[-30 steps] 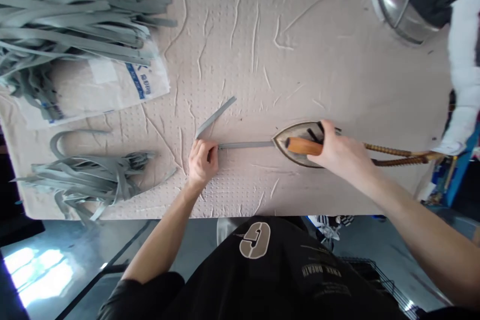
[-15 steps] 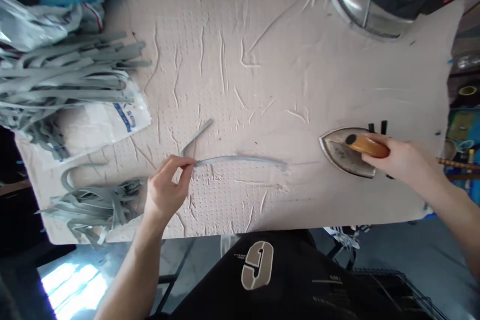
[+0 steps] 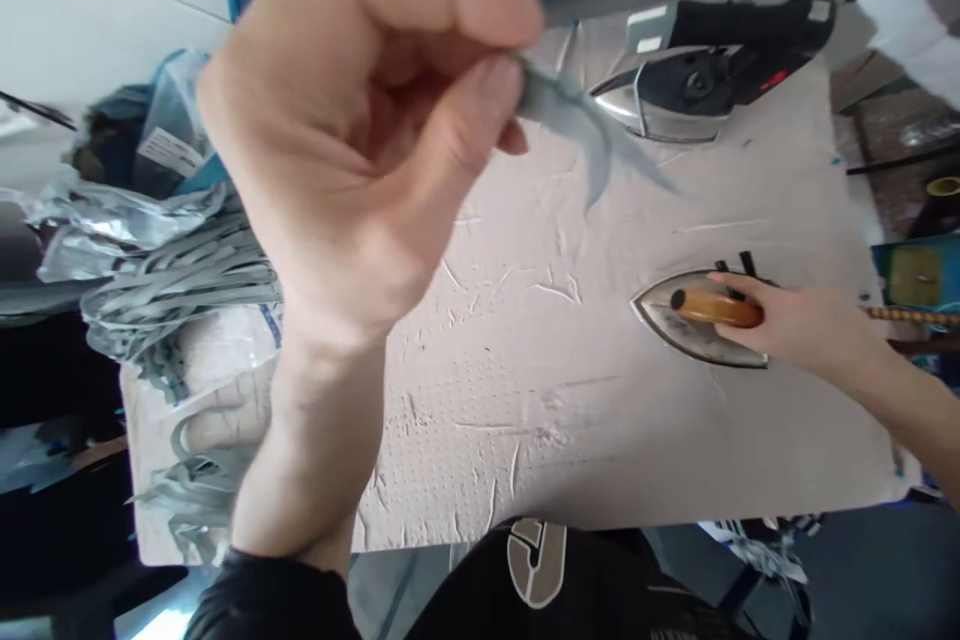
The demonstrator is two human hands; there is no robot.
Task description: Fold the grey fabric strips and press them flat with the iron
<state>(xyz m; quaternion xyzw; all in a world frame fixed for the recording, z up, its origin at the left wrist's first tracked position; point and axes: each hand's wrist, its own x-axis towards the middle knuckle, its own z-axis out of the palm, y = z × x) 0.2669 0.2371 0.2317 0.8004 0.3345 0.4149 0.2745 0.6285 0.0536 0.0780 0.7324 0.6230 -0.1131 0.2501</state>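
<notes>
Raised close to the camera, my left hand point(image 3: 375, 110) pinches a grey fabric strip point(image 3: 574, 115) between thumb and fingers. Two ends of the strip hang out to the right, blurred by motion. My right hand point(image 3: 795, 320) is closed round the wooden handle point(image 3: 716, 306) of an iron point(image 3: 690, 345), which rests on the cloth-covered table point(image 3: 570, 460) with its tip to the left. Behind my left forearm lie a loose bunch of grey strips point(image 3: 202, 490) and a larger pile of grey strips point(image 3: 180, 270), both partly hidden.
A second iron point(image 3: 675, 95), with a black handle, stands at the back right of the table. Clear plastic bags point(image 3: 135, 230) lie at the left, by the larger pile. The table's cloth is creased and dotted with small holes.
My left hand has lifted the strip off the table, up towards the camera. The head view has tilted up. My right hand remains on the iron.
</notes>
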